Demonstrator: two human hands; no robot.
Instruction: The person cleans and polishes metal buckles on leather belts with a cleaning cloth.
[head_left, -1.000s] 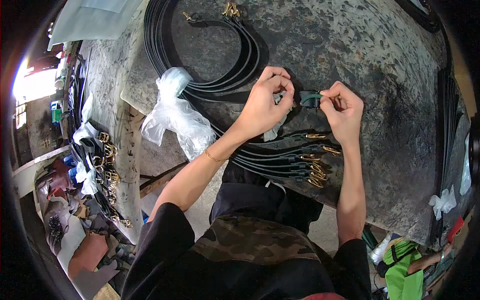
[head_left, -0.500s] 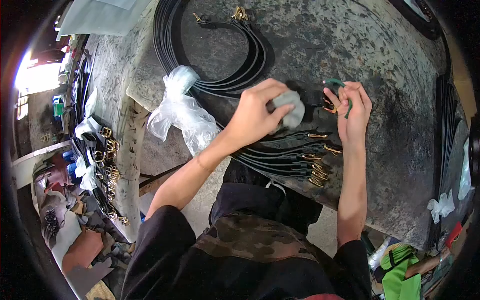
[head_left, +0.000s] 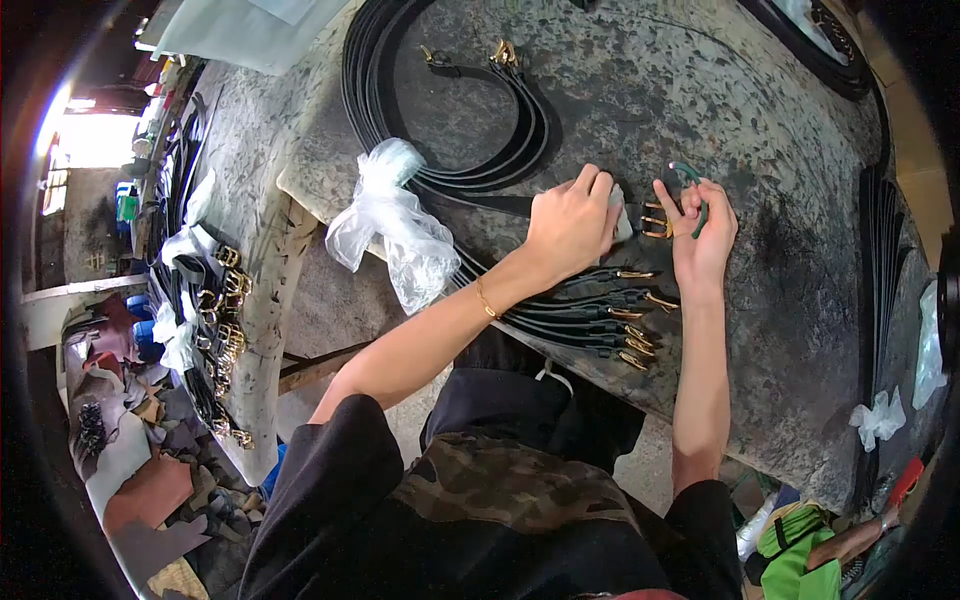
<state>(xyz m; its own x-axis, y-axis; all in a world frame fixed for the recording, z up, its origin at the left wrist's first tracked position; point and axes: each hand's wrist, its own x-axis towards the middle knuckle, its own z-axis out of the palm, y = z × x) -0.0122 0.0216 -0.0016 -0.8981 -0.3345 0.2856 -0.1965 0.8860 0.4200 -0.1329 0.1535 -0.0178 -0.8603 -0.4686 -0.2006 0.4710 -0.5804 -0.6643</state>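
Note:
My left hand is closed on a pale grey cloth, which presses on a black belt just left of its gold buckle. My right hand has its fingers curled round a thin green tool, with the index finger beside the buckle. Below my left hand lie several black belts with gold buckles. A clear plastic bag is bunched round belts to the left of my left forearm.
Coiled black belts lie at the upper left of the worktable. More buckled belts hang at the left, above leather scraps. Long black straps run down the right side. A person's arm shows at the lower right.
My left hand has moved right and turned over, bringing the cloth down onto the belt by the buckle. My right hand still holds the green tool. The whole view has shifted slightly.

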